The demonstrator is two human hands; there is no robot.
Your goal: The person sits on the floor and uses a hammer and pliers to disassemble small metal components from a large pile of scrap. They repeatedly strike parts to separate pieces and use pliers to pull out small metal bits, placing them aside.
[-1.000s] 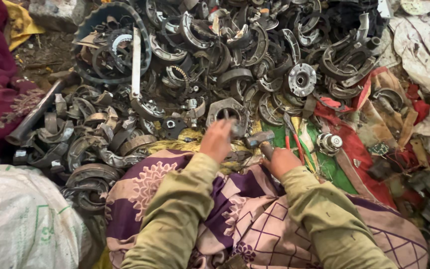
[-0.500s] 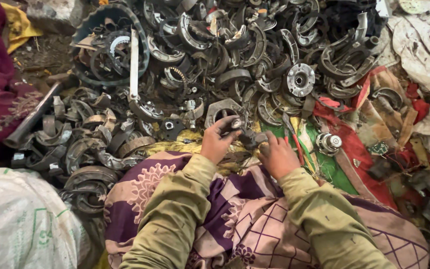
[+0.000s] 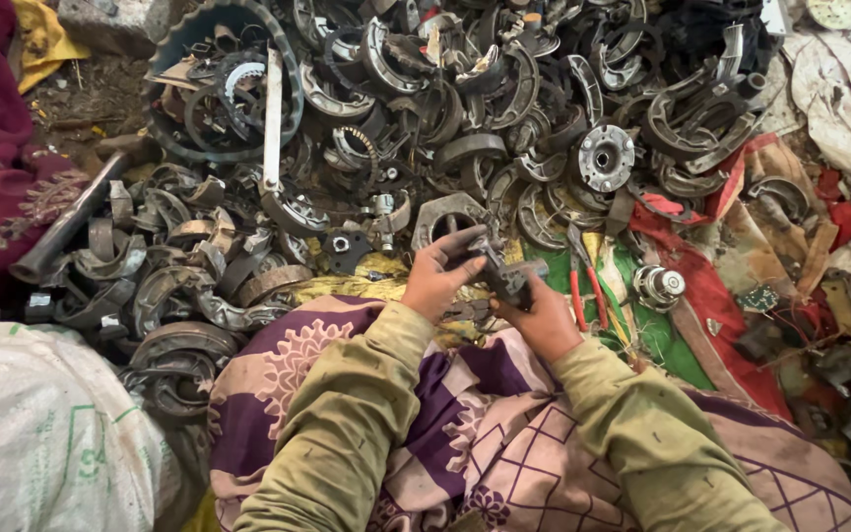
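Observation:
My left hand (image 3: 437, 279) and my right hand (image 3: 544, 317) meet over my lap, both gripping one small dark metal part (image 3: 500, 273) between them. The left fingers wrap its upper left end; the right hand holds it from below and the right. Both arms wear olive sleeves. Under them lies a purple and cream patterned cloth (image 3: 278, 379). Just beyond the hands spreads a big heap of curved grey metal brake shoes (image 3: 465, 148) and rings.
A round hub (image 3: 605, 156) lies in the heap at right. Red-handled pliers (image 3: 583, 291) rest on green cloth beside my right hand. A white sack (image 3: 41, 433) fills the lower left. A metal pipe (image 3: 66, 227) and a white strip (image 3: 272, 118) lie left.
My left hand drew back from the heap toward my lap, carrying the metal part. My right hand came in to it, and now both hands hold it together.

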